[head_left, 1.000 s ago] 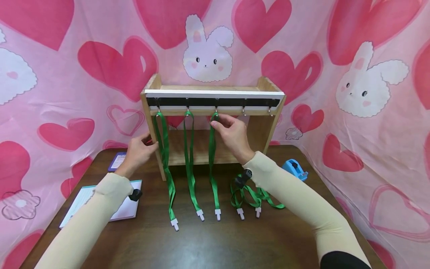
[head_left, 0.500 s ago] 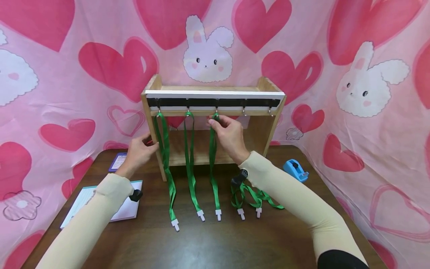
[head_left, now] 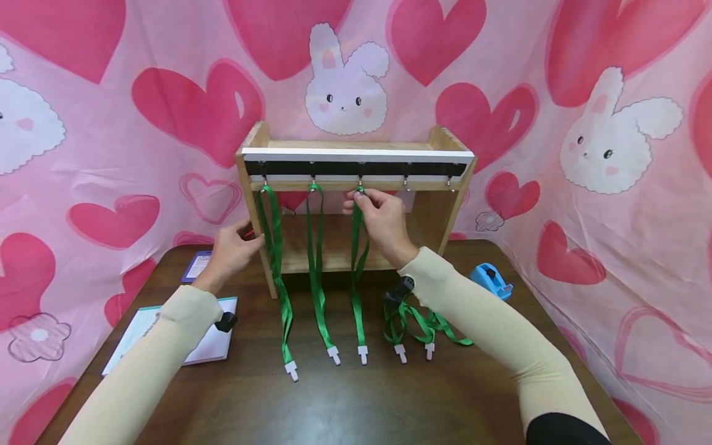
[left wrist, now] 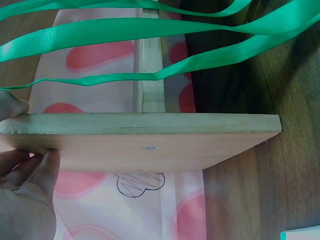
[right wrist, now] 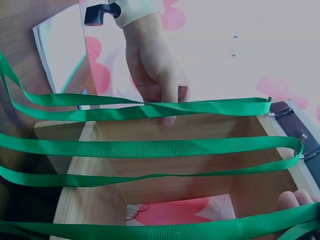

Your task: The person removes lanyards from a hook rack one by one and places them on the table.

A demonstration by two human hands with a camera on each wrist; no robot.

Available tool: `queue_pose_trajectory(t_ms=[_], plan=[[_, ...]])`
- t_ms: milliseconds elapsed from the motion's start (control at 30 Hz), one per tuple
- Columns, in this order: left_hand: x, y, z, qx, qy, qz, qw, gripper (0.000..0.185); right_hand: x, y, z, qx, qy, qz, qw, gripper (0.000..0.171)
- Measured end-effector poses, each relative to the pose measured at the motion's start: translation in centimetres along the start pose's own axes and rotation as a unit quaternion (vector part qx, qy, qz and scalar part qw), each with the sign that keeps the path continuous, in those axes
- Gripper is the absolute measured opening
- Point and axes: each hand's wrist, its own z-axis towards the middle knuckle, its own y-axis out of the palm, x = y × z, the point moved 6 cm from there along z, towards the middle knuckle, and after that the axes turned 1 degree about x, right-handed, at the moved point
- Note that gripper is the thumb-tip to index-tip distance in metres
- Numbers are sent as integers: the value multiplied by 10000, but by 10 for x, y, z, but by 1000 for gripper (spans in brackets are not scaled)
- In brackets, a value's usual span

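Green lanyards are hanging from hooks on a wooden rack (head_left: 439,139) that is standing at the back of a dark table (head_left: 345,408). The right hand (head_left: 384,222) is pinching the top loop of the third lanyard (head_left: 355,290) between thumb and fingertips, right at the third hook (head_left: 360,183), and the strap is trailing down from there to its white clip on the table. In the right wrist view only the fingertips (right wrist: 292,200) are showing at the lower edge, against that strap (right wrist: 200,230), so the pinch itself is not readable there.

The left hand (head_left: 230,250) is holding the rack's left side panel: the fingers are curling round the front edge of the board, with the thumb on its outer face. The left wrist view is showing the fingers (left wrist: 35,165) pressing on the panel (left wrist: 150,140) from close up.

The first lanyard (head_left: 275,272) and the second lanyard (head_left: 317,278) are hanging from the first two hooks, just left of the third, with their clips lying on the table. Two more hooks to the right are bare. A loose heap of lanyards (head_left: 417,324) is lying on the table under the right forearm. A blue tape dispenser (head_left: 489,279) is sitting near the rack's right foot. A notepad (head_left: 211,337) is lying under the left forearm, and a purple card (head_left: 196,267) is lying beyond it, near the rack's left foot.
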Motion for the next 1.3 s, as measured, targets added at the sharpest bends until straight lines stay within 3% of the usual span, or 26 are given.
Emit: queue_pose_trajectory(t_ms=[567, 900, 1300], plan=[[1, -2, 0, 33, 80, 117, 9999, 61, -1, -3, -21, -133, -585, 92, 9982, 21], [1, -1, -1, -27, 42, 202, 9998, 61, 15, -9, -27, -42, -288, 194, 9994, 23], [0, 1, -1, -48, -18, 177, 9998, 62, 34, -17, -53, -78, -15, 37, 10000, 22]])
